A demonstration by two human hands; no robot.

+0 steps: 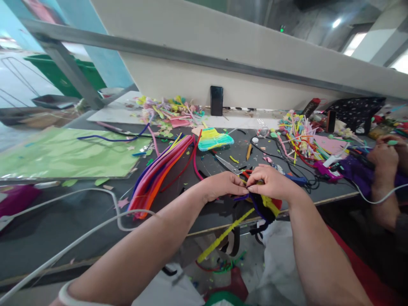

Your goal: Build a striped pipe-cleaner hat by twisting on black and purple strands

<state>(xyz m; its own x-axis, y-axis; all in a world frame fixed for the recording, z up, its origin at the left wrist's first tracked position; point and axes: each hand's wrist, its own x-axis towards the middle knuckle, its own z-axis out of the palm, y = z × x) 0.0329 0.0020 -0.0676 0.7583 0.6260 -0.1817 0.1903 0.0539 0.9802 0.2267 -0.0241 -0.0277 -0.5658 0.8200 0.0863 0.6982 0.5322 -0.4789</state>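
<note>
At the table's front edge, my left hand (228, 185) and my right hand (269, 182) meet with fingertips pinched together. Between them is a piece made of purple, black, yellow and red pipe cleaners (266, 206), its lower part hanging under my right hand. A long yellow pipe cleaner (226, 236) trails from it down past the edge. Just beyond my hands lie scissors (228, 163), their handles partly covered by my fingers. A bundle of pink, orange and purple pipe cleaners (162, 174) rests left of my left hand. Farther back is a yellow and turquoise fuzzy piece (215, 139).
A black phone (216, 101) leans against the back board. Piles of pastel pipe cleaner pieces (172, 108) lie behind. White cable (116, 204) crosses the left side near my forearm. A green sheet (63, 153) covers the far left. Another person's hands (384, 157) are at the right.
</note>
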